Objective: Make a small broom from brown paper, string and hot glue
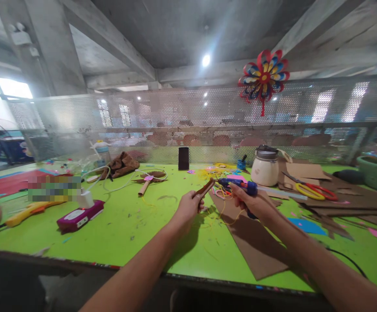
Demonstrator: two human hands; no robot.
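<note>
1. Head view: near the centre of the frame, the left hand (190,204) pinches a brown strip (205,187) between thumb and fingers.
2. Just right of it, the right hand (245,200) wraps a blue glue gun (237,183), nozzle at the strip's tip; contact is unclear.
3. A green tabletop (110,245) spans the lower half, a cardboard sheet (251,249) lying right of centre.
4. Across the middle stands a perforated screen (175,110); a flower ornament (264,78) shows upper right.
5. Grey concrete beams (117,39) cross the top, beside a bright lamp (206,60).

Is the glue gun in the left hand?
No, the right hand holds the glue gun, while the left hand grips a brown strip.
</note>
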